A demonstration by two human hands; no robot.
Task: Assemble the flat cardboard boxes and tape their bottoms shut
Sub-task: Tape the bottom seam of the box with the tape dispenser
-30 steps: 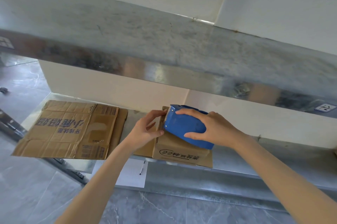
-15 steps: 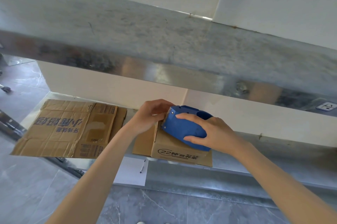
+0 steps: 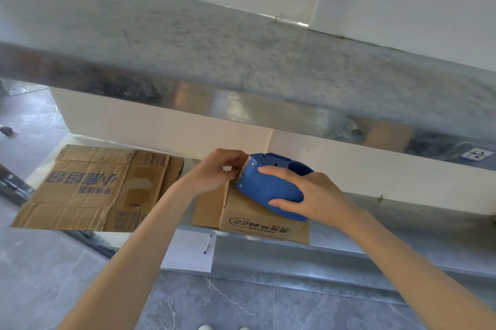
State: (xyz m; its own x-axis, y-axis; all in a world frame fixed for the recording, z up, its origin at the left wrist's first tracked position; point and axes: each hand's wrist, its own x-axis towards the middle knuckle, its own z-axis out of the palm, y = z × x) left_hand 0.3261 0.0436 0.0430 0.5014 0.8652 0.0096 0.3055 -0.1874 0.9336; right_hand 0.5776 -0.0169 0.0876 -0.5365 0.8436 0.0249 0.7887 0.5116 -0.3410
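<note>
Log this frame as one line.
right hand: holds tape dispenser on small box | left hand: pinching at dispenser teeth | flat cardboard: unassembled

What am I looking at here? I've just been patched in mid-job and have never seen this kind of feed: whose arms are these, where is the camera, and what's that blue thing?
There is no machine here. A person works with bare hands, and the single camera sits on their head, looking forward and down.

The right hand grips a blue tape dispenser, which rests on top of a small cardboard box standing on a metal shelf. The left hand is at the dispenser's toothed end, its fingers pinched together there, probably on the tape end, though the tape itself is too hard to see.

To the left, a flattened cardboard box lies on the same shelf, not yet assembled. A white sheet of paper hangs below the shelf edge.
</note>
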